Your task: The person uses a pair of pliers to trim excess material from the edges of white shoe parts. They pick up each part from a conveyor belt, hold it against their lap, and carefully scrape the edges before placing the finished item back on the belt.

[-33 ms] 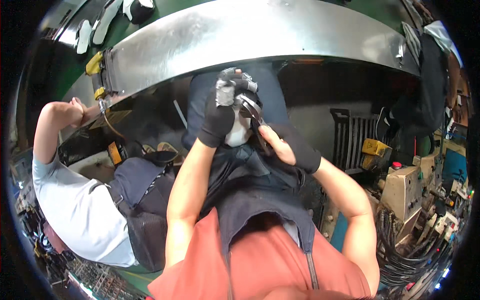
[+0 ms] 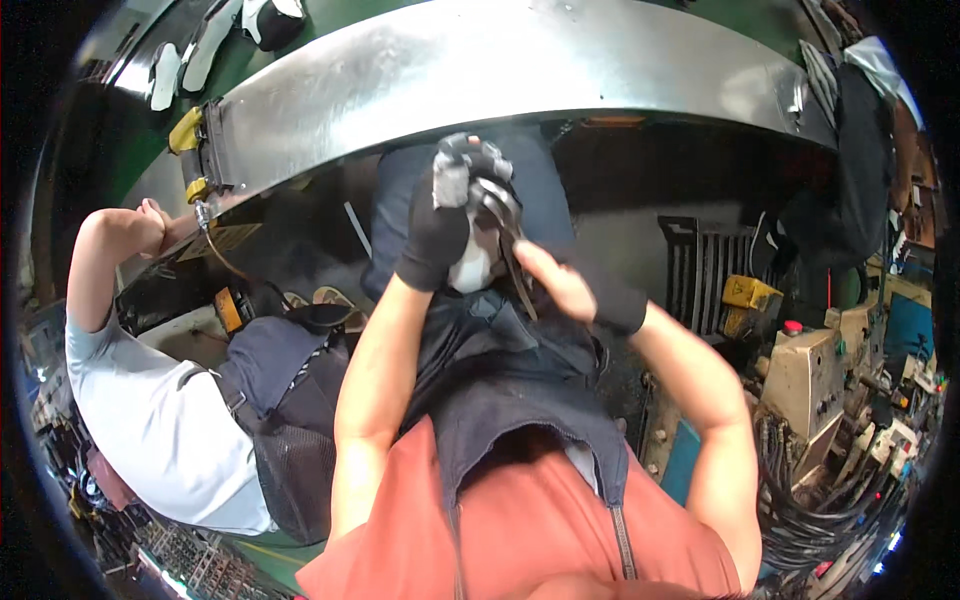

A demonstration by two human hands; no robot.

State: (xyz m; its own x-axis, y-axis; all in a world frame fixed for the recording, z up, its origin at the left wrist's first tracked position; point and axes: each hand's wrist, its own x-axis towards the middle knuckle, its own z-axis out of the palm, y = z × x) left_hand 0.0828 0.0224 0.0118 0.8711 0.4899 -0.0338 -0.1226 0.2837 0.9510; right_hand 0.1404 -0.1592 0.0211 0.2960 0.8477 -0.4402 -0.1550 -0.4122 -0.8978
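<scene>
My left hand (image 2: 440, 225) wears a black glove and is raised in front of me, closed around a small grey piece (image 2: 452, 178) just below the curved metal sheet (image 2: 520, 60). My right hand (image 2: 552, 282), bare with a black wrist sleeve, grips the dark handles of a pair of pliers (image 2: 508, 235). The pliers' jaws reach up against the grey piece. A white object (image 2: 470, 268) shows between the two hands; what it is cannot be told.
A person in a light grey shirt (image 2: 150, 420) crouches at my left, with one arm (image 2: 105, 245) raised to the sheet's edge. A beige control box (image 2: 805, 375), a yellow block (image 2: 750, 293) and black hoses (image 2: 830, 500) crowd the right.
</scene>
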